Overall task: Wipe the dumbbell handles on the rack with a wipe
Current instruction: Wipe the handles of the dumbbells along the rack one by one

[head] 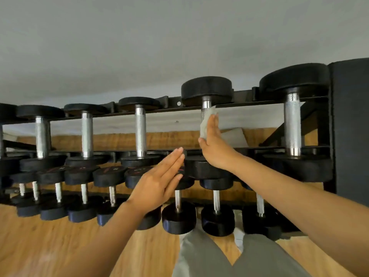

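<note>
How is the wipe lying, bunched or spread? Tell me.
Spread: the wipe lies flat between the right hand and the handle.

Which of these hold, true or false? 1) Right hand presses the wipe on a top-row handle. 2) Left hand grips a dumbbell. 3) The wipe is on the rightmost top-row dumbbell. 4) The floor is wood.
1) True: the right hand presses the wipe flat against the handle.
2) False: the left hand is flat with straight fingers, gripping nothing.
3) False: it is on the second from right; the rightmost dumbbell is untouched.
4) True: wooden floor.
</note>
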{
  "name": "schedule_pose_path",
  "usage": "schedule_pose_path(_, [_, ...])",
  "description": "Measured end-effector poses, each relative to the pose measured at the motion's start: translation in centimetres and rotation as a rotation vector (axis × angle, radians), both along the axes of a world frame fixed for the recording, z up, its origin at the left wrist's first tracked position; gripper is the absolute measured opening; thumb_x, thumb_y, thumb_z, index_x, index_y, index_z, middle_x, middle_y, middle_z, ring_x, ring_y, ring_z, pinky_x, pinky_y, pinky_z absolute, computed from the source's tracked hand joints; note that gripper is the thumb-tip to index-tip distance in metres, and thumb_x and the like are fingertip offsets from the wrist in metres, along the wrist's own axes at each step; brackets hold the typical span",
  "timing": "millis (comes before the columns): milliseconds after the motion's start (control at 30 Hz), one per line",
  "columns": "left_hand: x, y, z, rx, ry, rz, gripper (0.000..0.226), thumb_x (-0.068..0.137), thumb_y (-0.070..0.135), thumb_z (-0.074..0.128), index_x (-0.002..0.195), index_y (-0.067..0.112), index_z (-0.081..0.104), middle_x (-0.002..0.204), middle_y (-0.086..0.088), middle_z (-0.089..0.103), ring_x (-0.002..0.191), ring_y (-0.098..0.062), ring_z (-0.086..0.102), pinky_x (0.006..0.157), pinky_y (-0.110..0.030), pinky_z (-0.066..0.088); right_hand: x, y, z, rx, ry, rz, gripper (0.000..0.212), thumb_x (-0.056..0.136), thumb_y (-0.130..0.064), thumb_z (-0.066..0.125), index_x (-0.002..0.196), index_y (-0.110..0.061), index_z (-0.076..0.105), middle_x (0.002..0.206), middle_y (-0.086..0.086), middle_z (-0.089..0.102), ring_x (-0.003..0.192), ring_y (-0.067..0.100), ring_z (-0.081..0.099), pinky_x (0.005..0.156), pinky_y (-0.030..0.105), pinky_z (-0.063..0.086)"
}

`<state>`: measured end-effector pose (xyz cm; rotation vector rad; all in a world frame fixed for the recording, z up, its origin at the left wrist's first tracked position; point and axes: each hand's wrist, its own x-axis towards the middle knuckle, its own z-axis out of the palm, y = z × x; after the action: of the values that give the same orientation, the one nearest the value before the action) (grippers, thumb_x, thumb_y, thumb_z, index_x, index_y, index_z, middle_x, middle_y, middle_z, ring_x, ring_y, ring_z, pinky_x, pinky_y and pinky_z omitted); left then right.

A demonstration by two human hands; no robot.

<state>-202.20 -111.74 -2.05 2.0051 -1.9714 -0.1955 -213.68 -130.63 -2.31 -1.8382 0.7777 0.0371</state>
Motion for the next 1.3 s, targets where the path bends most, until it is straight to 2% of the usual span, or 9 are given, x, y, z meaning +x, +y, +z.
schedule_pose_path(200, [7.8, -6.9, 2.7, -0.046, -0.120, -0.130, 0.051, 0.108, 0.030, 0.032, 0.152, 0.003, 0.030, 0.161, -0.012, 0.023, 0.149, -0.021, 0.026, 0.116, -0.035, 0.033, 5.6, 2.1, 1.4, -0.166, 0.157, -0.417, 0.083, 0.103, -0.028, 0.041, 0.149, -0.009, -0.026, 0.159, 0.009, -0.026, 0.149, 0.030, -0.006, 0.121, 0.041, 0.003])
schedule_pose_path(333, [11.2, -12.8, 3.5, -0.099, -0.236, -0.330, 0.051, 0.106, 0.022, 0.035, 0.151, -0.001, 0.028, 0.160, -0.018, 0.025, 0.149, -0.028, 0.024, 0.120, -0.045, 0.025, 6.6, 3.3, 1.6, -0.277, 0.269, -0.521, 0.090, 0.099, -0.027, 0.049, 0.150, -0.007, -0.023, 0.161, 0.012, -0.018, 0.148, 0.033, 0.004, 0.120, 0.042, 0.008])
schedule_pose_path(533, [13.1, -19.1, 3.8, -0.125, -0.302, -0.681, 0.050, 0.108, 0.023, 0.030, 0.151, -0.002, 0.027, 0.160, -0.018, 0.025, 0.149, -0.030, 0.022, 0.121, -0.047, 0.023, 7.8, 5.0, 3.0, -0.067, 0.570, -0.541, 0.099, 0.097, -0.023, 0.053, 0.145, -0.006, -0.031, 0.159, 0.015, -0.022, 0.147, 0.040, -0.004, 0.120, 0.047, 0.002])
schedule_pose_path(700, [14.1, -21.5, 3.7, -0.157, -0.336, -0.840, 0.049, 0.106, 0.015, 0.032, 0.151, -0.001, 0.026, 0.159, -0.018, 0.026, 0.149, -0.030, 0.022, 0.123, -0.040, 0.017, 11.4, 2.5, 3.1, -0.198, 0.374, -0.839, 0.084, 0.098, -0.023, 0.046, 0.152, -0.007, -0.016, 0.161, 0.008, -0.007, 0.145, 0.038, 0.003, 0.119, 0.052, 0.003])
schedule_pose_path(800, [14.4, -22.0, 3.4, -0.165, -0.296, -0.889, 0.048, 0.105, 0.011, 0.034, 0.151, -0.003, 0.026, 0.159, -0.019, 0.026, 0.149, -0.030, 0.021, 0.123, -0.041, 0.019, 10.6, 4.0, 2.6, -0.166, 0.468, -0.792, 0.092, 0.098, -0.028, 0.048, 0.149, -0.012, -0.026, 0.160, 0.006, -0.012, 0.144, 0.037, 0.004, 0.116, 0.058, 0.008])
schedule_pose_path(967, [14.5, -22.3, 2.3, -0.207, -0.203, -0.902, 0.047, 0.107, 0.012, 0.031, 0.152, -0.002, 0.022, 0.160, -0.015, 0.021, 0.150, -0.030, 0.018, 0.123, -0.038, 0.019, 9.8, 5.4, 2.9, 0.033, 0.737, -0.705, 0.095, 0.101, -0.036, 0.047, 0.144, 0.004, -0.028, 0.158, 0.025, -0.013, 0.145, 0.047, 0.000, 0.119, 0.054, 0.007])
schedule_pose_path(1067, [14.4, -22.2, 2.1, -0.226, -0.183, -0.891, 0.047, 0.108, 0.014, 0.029, 0.152, -0.001, 0.020, 0.160, -0.012, 0.021, 0.151, -0.028, 0.017, 0.123, -0.039, 0.020, 11.6, 3.5, 3.5, 0.042, 0.726, -0.782, 0.096, 0.100, -0.044, 0.043, 0.144, 0.010, -0.023, 0.157, 0.028, -0.007, 0.144, 0.049, 0.002, 0.118, 0.059, 0.006])
schedule_pose_path(1200, [14.5, -22.1, 2.1, -0.234, -0.179, -0.884, 0.048, 0.107, 0.012, 0.031, 0.151, -0.002, 0.021, 0.160, -0.013, 0.022, 0.151, -0.026, 0.016, 0.123, -0.035, 0.020, 12.0, 3.0, 3.0, -0.237, 0.573, -0.821, 0.092, 0.098, -0.049, 0.038, 0.148, 0.008, -0.015, 0.158, 0.028, 0.000, 0.145, 0.045, 0.006, 0.119, 0.056, 0.007])
schedule_pose_path(1300, [14.6, -22.1, 2.0, -0.239, -0.171, -0.891, 0.047, 0.107, 0.012, 0.031, 0.151, -0.002, 0.022, 0.160, -0.011, 0.021, 0.151, -0.026, 0.016, 0.122, -0.036, 0.022, 10.3, 4.8, 2.5, -0.192, 0.607, -0.750, 0.094, 0.099, -0.045, 0.042, 0.146, 0.006, -0.022, 0.158, 0.025, -0.004, 0.146, 0.042, 0.004, 0.121, 0.051, 0.006])
